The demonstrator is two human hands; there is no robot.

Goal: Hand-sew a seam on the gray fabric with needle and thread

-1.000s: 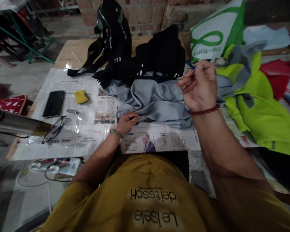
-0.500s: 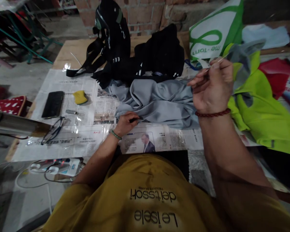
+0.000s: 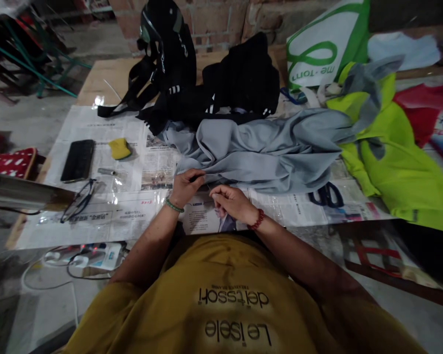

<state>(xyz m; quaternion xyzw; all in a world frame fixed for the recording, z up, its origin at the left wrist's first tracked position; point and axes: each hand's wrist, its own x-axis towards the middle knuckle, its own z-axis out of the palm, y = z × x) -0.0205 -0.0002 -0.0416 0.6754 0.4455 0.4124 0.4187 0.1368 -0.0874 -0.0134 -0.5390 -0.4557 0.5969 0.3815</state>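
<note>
Grey cloth (image 3: pixel 266 152) lies in loose folds across the newspaper-covered table. At its near left edge my left hand (image 3: pixel 186 188) is closed, pinching the fabric between thumb and fingers. My right hand (image 3: pixel 232 202) is just to the right and slightly nearer to me, thumb and forefinger pressed together. A thin sliver that looks like a needle sticks out from its fingertips toward the cloth edge; any thread is too fine to make out. Dark-handled scissors (image 3: pixel 327 195) lie by the cloth's right end, with their blades hidden.
On the left are a phone (image 3: pixel 77 161), a yellow sponge (image 3: pixel 119 148), a small grey tube (image 3: pixel 107 171) and a metal cylinder (image 3: pixel 25 191). Behind the cloth sit a black bag (image 3: pixel 168 44) and black clothing (image 3: pixel 243 73). A neon-yellow garment (image 3: pixel 402 162) and a white-green bag (image 3: pixel 325 44) are on the right.
My right hand has come down from above the cloth's right side to beside my left hand, uncovering the scissors. My left hand keeps its pinch on the cloth edge.
</note>
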